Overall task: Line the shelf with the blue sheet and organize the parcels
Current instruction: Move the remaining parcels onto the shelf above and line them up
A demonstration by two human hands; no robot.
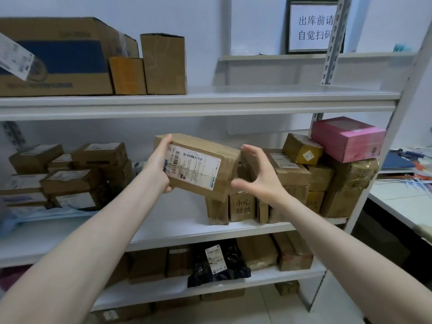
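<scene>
Head view puts me in front of a white metal shelf (198,104) with several levels. On the top board at the left stand a large blue-and-brown carton (56,57) and two smaller brown boxes (149,66) beside it. Behind the far right upright hangs a framed sign (311,26) with Chinese print. On the middle level I see a low stack of labelled parcels (70,174) at the left, sitting on a blue sheet (35,216) whose crumpled edge shows beneath them. At the right a taller pile of brown parcels (304,183) crowds the board, topped by a pink box (348,139); the stretch of board between the two groups is bare white. Below, a black plastic bag parcel (217,265) lies among more brown boxes. A desk (397,202) with papers stands off to the right.

My left hand (161,160) is closed around the left end of a brown labelled box (198,164), holding it tilted in the air above the bare stretch. My right hand (259,169) is spread open, fingers curved, just beside the box's right end; I cannot tell whether it touches the cardboard.
</scene>
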